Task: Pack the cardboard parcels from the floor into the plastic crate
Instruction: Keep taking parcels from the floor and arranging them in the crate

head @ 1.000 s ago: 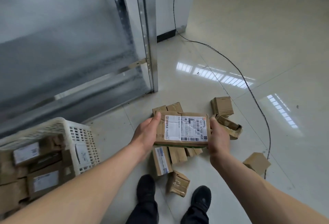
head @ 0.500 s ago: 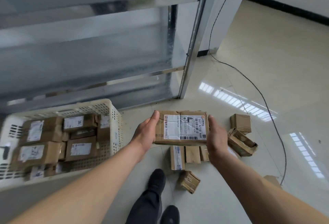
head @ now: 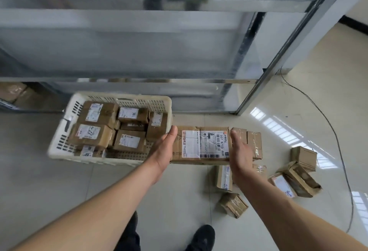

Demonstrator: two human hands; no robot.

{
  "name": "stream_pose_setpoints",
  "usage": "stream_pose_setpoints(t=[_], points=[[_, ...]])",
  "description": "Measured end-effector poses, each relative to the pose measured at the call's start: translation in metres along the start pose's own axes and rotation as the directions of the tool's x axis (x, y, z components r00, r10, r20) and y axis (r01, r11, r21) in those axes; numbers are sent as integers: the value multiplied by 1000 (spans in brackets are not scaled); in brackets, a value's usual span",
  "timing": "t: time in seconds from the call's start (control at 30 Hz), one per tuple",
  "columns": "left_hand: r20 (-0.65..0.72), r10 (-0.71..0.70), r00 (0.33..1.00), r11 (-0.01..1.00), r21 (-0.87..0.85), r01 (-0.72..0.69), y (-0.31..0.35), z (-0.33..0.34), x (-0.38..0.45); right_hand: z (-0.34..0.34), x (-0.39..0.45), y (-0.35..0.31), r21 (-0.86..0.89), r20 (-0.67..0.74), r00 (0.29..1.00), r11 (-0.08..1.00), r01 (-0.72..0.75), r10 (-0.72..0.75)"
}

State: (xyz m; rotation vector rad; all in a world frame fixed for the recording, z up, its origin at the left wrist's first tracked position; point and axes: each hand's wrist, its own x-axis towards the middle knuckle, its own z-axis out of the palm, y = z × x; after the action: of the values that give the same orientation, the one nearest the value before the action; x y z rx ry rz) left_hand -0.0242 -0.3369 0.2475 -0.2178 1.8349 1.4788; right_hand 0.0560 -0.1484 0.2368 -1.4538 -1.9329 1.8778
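Carrying one parcel [head: 201, 144] toward the crate [head: 59, 145], we clasp it between left hand [head: 164, 151] and right hand [head: 240, 152], just right of the rim; next, we lower it onto the packed parcels.

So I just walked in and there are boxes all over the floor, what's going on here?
A person is packing cardboard parcels into a white plastic crate. Right now the left hand and right hand hold a flat labelled parcel by its two ends, just to the right of the crate and not yet inside it. The crate already holds several parcels. More loose parcels lie on the tiled floor to the right, waiting to be picked up.
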Motion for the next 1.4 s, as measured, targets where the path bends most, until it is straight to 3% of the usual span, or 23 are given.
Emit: stream_pose_setpoints(t=[0.37,0.6,0.73,0.97,1.1,1.4], points=[[-50,-100,994,995,-35,98,-32,-166,26,155,-35,5,-63,50,999,998,2,1],[-84,-163,983,986,24,165,-47,-252,59,245,-46,13,-32,84,993,997,-76,79],[-59,-173,983,984,30,175,-49,-273,72,270,-42,16,-47,94,992,995,-83,87],[-108,-259,960,966,-51,255,-37,-298,102,314,-5,11,-90,174,975,988,-127,141],[-157,-240,958,971,-29,238,-32,-311,131,343,25,14,-128,224,958,980,-155,181],[-183,-304,935,950,20,313,-86,-340,230,412,88,66,-166,211,947,964,-209,241]])
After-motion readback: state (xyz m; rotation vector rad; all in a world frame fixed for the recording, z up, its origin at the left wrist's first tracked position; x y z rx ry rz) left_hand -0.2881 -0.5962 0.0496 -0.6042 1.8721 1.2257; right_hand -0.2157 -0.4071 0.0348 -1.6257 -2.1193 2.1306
